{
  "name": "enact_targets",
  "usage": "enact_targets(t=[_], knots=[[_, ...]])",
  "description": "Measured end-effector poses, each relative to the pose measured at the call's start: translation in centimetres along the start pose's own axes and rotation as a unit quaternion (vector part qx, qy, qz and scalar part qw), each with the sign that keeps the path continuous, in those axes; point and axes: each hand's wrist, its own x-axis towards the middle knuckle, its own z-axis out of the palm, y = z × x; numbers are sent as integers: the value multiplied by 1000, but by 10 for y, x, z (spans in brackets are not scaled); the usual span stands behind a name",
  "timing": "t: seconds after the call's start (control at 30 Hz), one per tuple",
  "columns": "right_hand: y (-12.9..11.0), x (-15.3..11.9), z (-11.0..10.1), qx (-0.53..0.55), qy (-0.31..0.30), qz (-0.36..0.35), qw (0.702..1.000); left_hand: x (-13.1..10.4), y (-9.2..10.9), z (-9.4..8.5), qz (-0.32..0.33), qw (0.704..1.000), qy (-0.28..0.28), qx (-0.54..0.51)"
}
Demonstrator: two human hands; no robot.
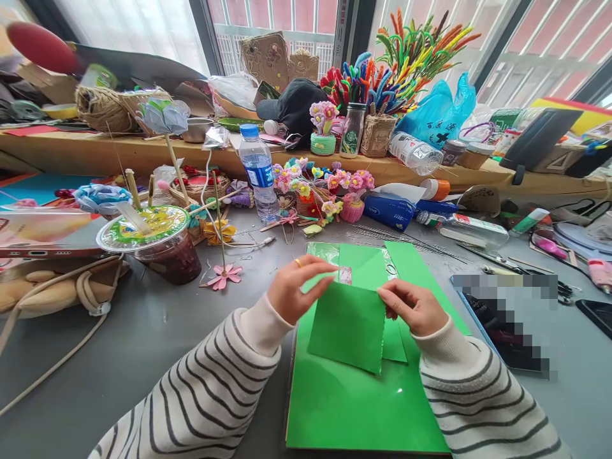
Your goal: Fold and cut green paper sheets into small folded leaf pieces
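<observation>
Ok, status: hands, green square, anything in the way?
Right hand pinching green square, upper right corner. Left hand at upper left, grip unclear. Drink cup off left, not blocking.

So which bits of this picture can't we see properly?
All in the head view:
Tablet: blocky blur covers part of its screen.
Big green sheet: part is hidden behind the small green square.
Right hand: some fingertips seem hidden behind its thumb and the square's edge.
Black object: cut off by the right edge.
</observation>
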Motion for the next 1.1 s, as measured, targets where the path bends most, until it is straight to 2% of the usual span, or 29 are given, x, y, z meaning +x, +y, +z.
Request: enact_targets(t=[0.07,0.13,0.23,0.47,0.73,0.87,1.0,1.1], knots=[[-1,0,8,13,-29,-6,999,-1,3,8,22,996,-82,22],[-1,1,14,18,-39,-17,999,-2,1,15,7,987,-158,42],[-2,2,18,-11,-43,-35,998,-2,-5,20,-26,977,-208,34],[-7,3,24,-94,-65,-93,989,-4,-6,25,-77,970,-231,-19],[-6,3,23,-89,-91,-85,988,-5,-9,27,-108,965,-233,-49],[-4,3,16,-82,-95,-58,990,-7,-14,27,-127,962,-230,-77],[2,5,3,-19,-97,-8,995,-9,-21,26,-156,956,-218,-117],[5,6,-5,15,-62,10,998,-10,-24,25,-169,954,-214,-127]])
